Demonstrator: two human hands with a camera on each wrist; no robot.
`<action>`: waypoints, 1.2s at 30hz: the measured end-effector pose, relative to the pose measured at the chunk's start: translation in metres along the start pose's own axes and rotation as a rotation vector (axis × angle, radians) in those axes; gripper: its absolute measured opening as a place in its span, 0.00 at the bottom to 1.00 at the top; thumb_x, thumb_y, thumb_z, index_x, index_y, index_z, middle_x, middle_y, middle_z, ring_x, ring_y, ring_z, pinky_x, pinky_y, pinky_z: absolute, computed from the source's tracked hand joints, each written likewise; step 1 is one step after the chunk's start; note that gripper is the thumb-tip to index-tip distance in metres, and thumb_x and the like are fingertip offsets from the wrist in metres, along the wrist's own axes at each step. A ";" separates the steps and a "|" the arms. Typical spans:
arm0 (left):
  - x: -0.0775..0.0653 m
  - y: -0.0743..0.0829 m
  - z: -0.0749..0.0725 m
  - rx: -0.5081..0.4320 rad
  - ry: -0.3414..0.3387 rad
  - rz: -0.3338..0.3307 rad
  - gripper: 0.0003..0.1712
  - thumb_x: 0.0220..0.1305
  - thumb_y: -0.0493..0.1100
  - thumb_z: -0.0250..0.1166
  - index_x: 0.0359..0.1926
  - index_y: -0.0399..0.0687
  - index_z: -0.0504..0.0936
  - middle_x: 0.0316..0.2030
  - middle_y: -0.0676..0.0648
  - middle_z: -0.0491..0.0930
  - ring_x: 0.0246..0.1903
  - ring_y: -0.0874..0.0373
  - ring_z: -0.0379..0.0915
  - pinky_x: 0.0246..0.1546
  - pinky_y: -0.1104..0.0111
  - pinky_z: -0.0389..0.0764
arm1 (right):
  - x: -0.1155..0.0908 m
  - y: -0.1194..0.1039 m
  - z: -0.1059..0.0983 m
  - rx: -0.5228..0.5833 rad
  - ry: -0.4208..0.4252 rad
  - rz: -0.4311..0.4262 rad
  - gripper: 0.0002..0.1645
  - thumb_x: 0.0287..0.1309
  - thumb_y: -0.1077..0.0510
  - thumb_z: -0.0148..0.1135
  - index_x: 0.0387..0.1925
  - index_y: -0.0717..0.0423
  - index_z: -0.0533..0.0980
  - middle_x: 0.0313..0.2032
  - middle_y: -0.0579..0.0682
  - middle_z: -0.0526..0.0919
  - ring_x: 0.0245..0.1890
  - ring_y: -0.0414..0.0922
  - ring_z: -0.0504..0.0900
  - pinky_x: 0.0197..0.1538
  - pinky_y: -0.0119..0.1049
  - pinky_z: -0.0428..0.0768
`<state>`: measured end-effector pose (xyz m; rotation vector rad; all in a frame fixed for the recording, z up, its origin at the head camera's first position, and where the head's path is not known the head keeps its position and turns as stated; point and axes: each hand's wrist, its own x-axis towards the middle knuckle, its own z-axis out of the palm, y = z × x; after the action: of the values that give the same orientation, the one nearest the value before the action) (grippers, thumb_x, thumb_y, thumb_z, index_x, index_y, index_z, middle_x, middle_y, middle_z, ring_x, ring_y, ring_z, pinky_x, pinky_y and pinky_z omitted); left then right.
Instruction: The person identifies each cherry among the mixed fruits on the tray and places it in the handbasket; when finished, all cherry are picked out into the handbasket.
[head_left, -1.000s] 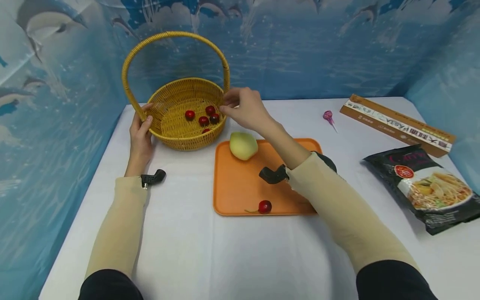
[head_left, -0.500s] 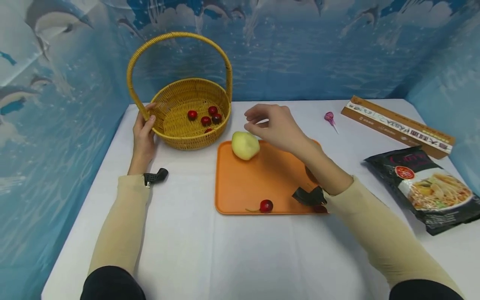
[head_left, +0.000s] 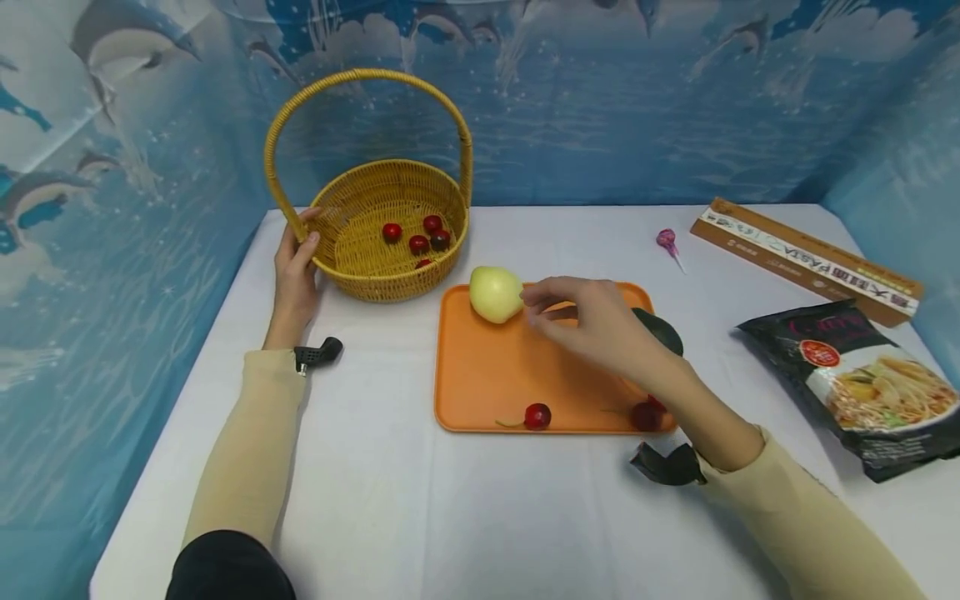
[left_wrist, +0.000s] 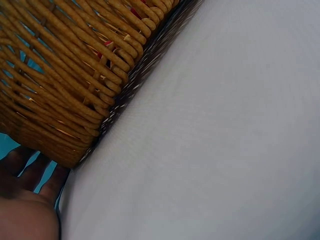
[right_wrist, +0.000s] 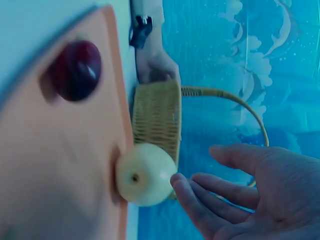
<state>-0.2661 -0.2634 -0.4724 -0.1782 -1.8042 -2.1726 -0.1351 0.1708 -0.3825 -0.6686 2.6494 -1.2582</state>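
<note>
At the back left, a yellow wicker basket [head_left: 375, 288] with a tall hoop handle stands upright. My left hand [head_left: 295, 271] grips its left side by the handle's base, thumb at the rim. Several red cherries [head_left: 392, 232] lie inside. Over the orange tray [head_left: 480, 375] hangs my right hand [head_left: 592, 325], fingers loosely bent and nothing between them. Just left of its fingertips sits a yellow-green fruit, perhaps a pear [head_left: 496, 294], also visible in the right wrist view. A stemmed cherry [head_left: 537, 417] lies at the tray's front edge.
Partly hidden by my right forearm are a dark green fruit [head_left: 660, 331] and dark cherries [head_left: 646, 416] at the tray's right. A lollipop [head_left: 667, 240], a long pasta box [head_left: 806, 260] and a black noodle bag [head_left: 855, 383] lie further right.
My right hand has left the basket's right rim and moved right and toward me, over the tray. My left hand stays on the basket.
</note>
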 end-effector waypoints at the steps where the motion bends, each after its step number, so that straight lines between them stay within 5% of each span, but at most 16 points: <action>1: 0.000 0.000 0.001 0.001 -0.002 0.003 0.26 0.77 0.40 0.57 0.72 0.46 0.75 0.73 0.45 0.68 0.75 0.49 0.59 0.72 0.57 0.59 | -0.004 0.001 0.002 0.001 -0.022 -0.010 0.20 0.69 0.54 0.70 0.59 0.52 0.83 0.52 0.47 0.89 0.54 0.44 0.86 0.60 0.51 0.83; 11: 0.003 -0.005 0.003 -0.003 -0.006 0.004 0.25 0.77 0.40 0.57 0.72 0.46 0.75 0.73 0.46 0.68 0.74 0.50 0.60 0.73 0.56 0.59 | -0.016 0.021 0.016 0.074 -0.271 -0.060 0.30 0.57 0.44 0.80 0.58 0.51 0.84 0.47 0.46 0.90 0.45 0.40 0.88 0.53 0.41 0.86; 20: 0.002 0.000 0.002 0.013 -0.002 -0.002 0.26 0.76 0.41 0.56 0.72 0.48 0.75 0.73 0.48 0.68 0.74 0.50 0.60 0.73 0.58 0.59 | -0.020 0.028 0.007 0.080 -0.521 -0.032 0.27 0.52 0.46 0.83 0.53 0.48 0.86 0.44 0.42 0.90 0.41 0.40 0.89 0.49 0.36 0.86; 36: 0.001 0.000 -0.004 0.026 0.000 -0.008 0.27 0.76 0.42 0.58 0.73 0.48 0.74 0.73 0.47 0.68 0.74 0.50 0.60 0.71 0.60 0.61 | -0.020 0.029 0.022 0.052 -0.584 -0.099 0.19 0.53 0.48 0.83 0.48 0.38 0.88 0.40 0.36 0.87 0.38 0.39 0.85 0.45 0.34 0.85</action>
<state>-0.2667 -0.2672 -0.4727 -0.1658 -1.8350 -2.1533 -0.1199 0.1803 -0.4207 -0.9894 2.1203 -0.9577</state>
